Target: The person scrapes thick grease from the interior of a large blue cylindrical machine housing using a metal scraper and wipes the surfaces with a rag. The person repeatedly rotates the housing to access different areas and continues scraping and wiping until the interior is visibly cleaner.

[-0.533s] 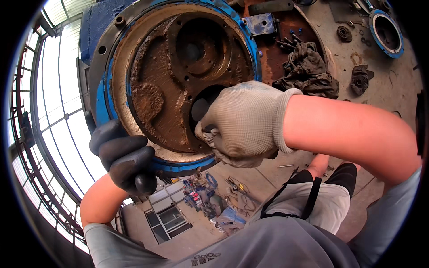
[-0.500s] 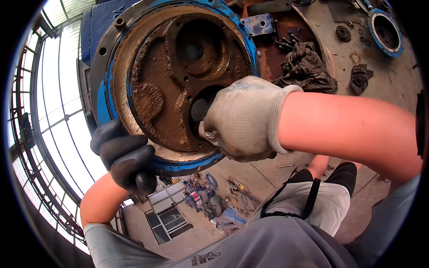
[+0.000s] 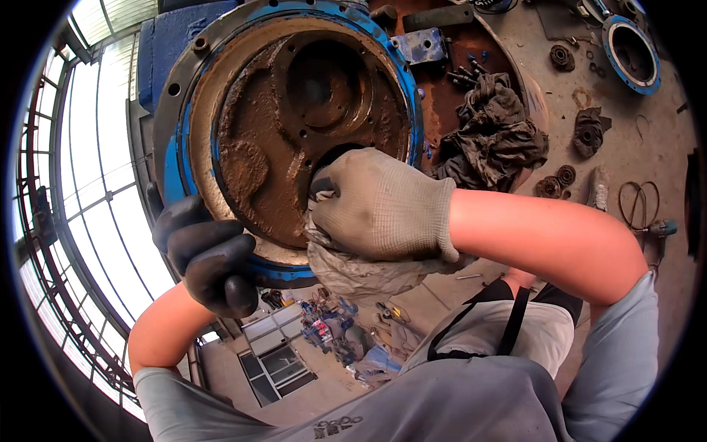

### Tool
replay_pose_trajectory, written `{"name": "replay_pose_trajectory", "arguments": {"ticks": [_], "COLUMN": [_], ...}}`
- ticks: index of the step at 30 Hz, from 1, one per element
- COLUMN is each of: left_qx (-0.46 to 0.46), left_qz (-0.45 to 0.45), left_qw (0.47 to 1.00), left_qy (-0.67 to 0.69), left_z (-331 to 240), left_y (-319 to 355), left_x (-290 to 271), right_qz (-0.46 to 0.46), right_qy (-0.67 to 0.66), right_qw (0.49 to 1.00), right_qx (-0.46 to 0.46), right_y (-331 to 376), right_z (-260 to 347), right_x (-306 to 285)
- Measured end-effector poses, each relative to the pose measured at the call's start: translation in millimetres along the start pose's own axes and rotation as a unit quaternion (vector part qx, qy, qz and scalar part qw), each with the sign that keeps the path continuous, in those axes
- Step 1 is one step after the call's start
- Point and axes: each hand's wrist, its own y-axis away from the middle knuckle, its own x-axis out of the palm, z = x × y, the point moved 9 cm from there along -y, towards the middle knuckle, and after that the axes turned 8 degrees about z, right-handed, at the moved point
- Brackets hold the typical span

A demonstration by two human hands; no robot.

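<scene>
A large round machine housing with a blue flanged rim [image 3: 417, 110] fills the upper middle of the view. Inside it is a rust-brown, grimy plate [image 3: 254, 125] with two round bores. The upper bore [image 3: 318, 88] is uncovered; the lower one is mostly hidden by my right hand [image 3: 379, 202]. That hand, in a soiled light glove, is closed on a crumpled grey rag [image 3: 361, 276] at the lower bore's edge. The rag hangs below my fingers. My left hand [image 3: 210, 254], in a black-coated glove, wraps round the housing's lower left rim.
Right of the housing, a rusty pan [image 3: 440, 88] holds a blue metal block [image 3: 423, 46], several bolts [image 3: 468, 71] and dark crumpled cloth [image 3: 493, 132]. On the floor lie a blue flanged ring [image 3: 617, 70], gear-like parts [image 3: 562, 57] and a teal-ended tool [image 3: 664, 227].
My right hand has shifted slightly left and turned, its forearm now sloping downward. The rag now shows spread out beneath it. My left hand keeps its hold on the rim.
</scene>
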Motion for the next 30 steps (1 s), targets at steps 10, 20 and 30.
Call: {"name": "replay_pose_trajectory", "arguments": {"ticks": [10, 20, 30], "left_qx": [0.012, -0.009, -0.013], "left_qz": [0.023, 0.056, 0.065], "left_qw": [0.998, 0.998, 0.997], "left_qy": [-0.052, -0.030, -0.040], "left_z": [-5.0, -1.2, 1.3], "left_y": [-7.7, 1.1, -6.5], "left_x": [2.4, 1.6, 7.0], "right_qz": [-0.159, -0.236, -0.159], "right_qy": [-0.668, -0.351, 0.101], "right_qw": [0.704, 0.892, 0.981], "right_qx": [-0.182, 0.156, -0.036], "right_y": [23.8, 176.5, 71.3], "right_z": [-29.7, -82.1, -4.5], "right_x": [26.1, 28.0, -3.9]}}
